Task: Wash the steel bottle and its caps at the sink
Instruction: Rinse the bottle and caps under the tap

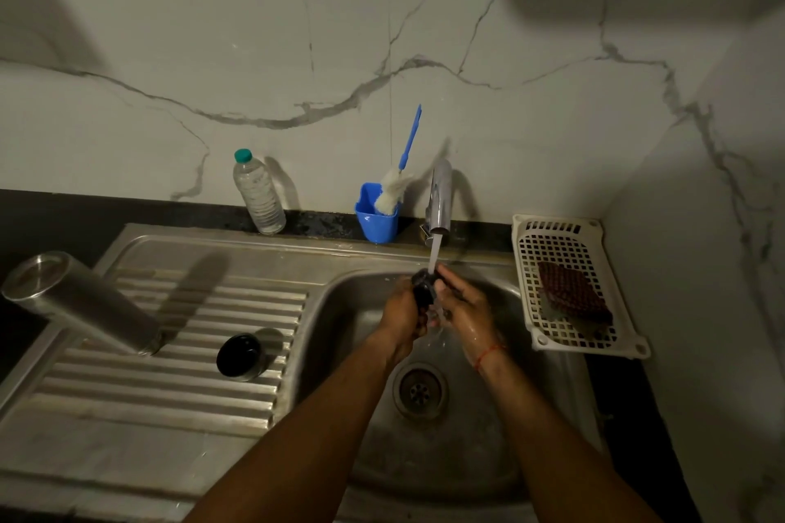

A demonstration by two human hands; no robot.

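two hands under running tap (439, 200) — left hand (403, 310) curled round black cap (423, 290), right hand (465, 306) fairly straight-fingered, touching it.

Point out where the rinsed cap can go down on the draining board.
Free: the ribs between the steel bottle and the basin rim, behind the steel cap; also the flat front strip below the ribs. Crowded: under the tap, where the left hand grips the black cap and the right hand touches it.
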